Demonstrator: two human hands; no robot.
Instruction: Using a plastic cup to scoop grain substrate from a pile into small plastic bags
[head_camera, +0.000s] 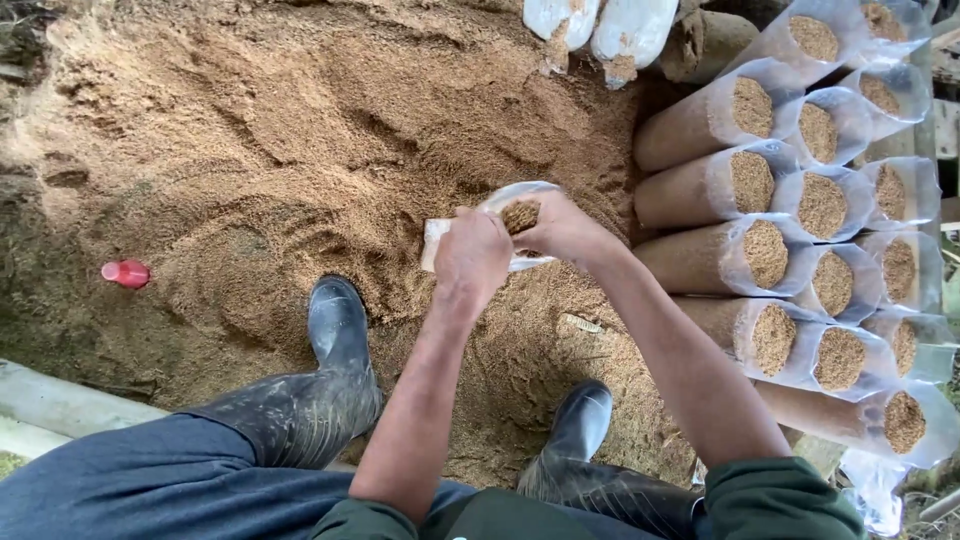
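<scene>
Head view shows the left hand (472, 255) and right hand (560, 226) both gripping a clear plastic bag (505, 225) partly filled with sawdust, held above the sawdust heap (280, 140). Filling looks underway; next comes scooping more in. Right of the hands, packed bags (790, 210) lie stacked, mouths open.

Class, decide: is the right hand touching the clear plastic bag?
Touching. The head view shows the right hand gripping the rim of the clear plastic bag.
</scene>
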